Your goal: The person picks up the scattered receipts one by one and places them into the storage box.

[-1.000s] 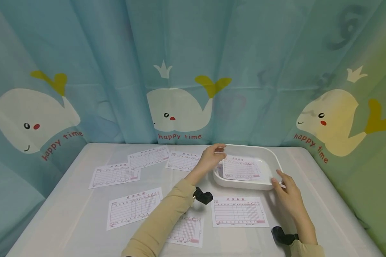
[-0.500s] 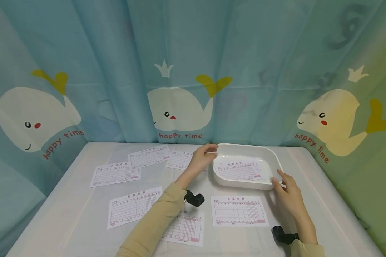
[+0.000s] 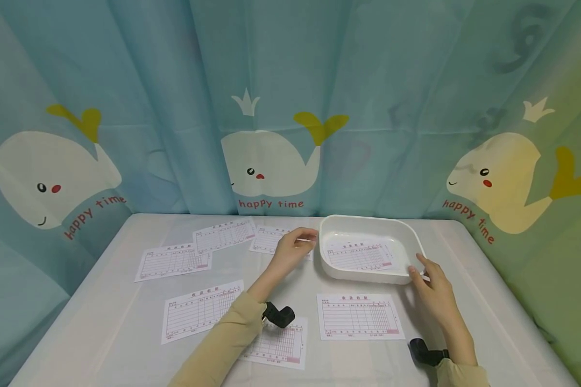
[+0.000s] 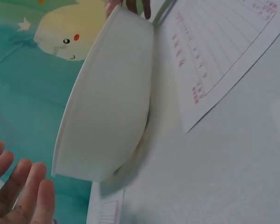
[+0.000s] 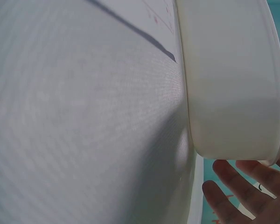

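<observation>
White tray (image 3: pixel 363 276), printed slips (image 3: pixel 360 257) lying inside it, has its near right corner pinched by the right hand (image 3: pixel 436 293), while the left hand (image 3: pixel 289 253), fingers loosely parted, hangs just beside its left end.

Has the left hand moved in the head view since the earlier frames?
Yes, leftward. It was below the middle whale's tail; now the left hand is left of it, outside the tray.

Tray (image 3: pixel 368 275) wht; slips (image 3: pixel 360 317) wht w/ red grids.
</observation>
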A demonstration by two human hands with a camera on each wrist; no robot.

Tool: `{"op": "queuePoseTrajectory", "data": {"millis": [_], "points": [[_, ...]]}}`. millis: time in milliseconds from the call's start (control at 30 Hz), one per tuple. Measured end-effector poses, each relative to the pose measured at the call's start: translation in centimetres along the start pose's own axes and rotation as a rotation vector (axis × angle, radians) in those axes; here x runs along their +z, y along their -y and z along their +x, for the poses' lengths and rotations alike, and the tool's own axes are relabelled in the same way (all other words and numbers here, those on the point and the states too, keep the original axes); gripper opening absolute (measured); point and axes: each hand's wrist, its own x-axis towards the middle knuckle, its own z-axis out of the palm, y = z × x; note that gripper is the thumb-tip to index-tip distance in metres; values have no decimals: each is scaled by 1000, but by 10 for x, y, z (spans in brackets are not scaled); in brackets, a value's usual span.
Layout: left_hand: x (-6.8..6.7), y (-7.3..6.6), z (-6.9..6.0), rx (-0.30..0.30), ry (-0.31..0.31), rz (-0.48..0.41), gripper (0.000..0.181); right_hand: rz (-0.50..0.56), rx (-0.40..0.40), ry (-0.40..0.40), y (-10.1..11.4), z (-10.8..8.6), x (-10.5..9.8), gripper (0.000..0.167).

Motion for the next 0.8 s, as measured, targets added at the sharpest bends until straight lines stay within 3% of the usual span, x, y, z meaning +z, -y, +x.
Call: {"op": "queuePoseTrajectory", "data": {"millis": [333, 600, 800], "points": [[2, 9, -24, 33, 30, 13, 25, 11, 3, 4, 1, 0, -1, 57], [10, 15, -41, 29, 115, 108, 22, 7, 6, 1, 0, 0, 0, 56], [15, 19, -50, 38, 131, 140, 22, 5, -3, -7, -1, 1, 0, 56]]}}
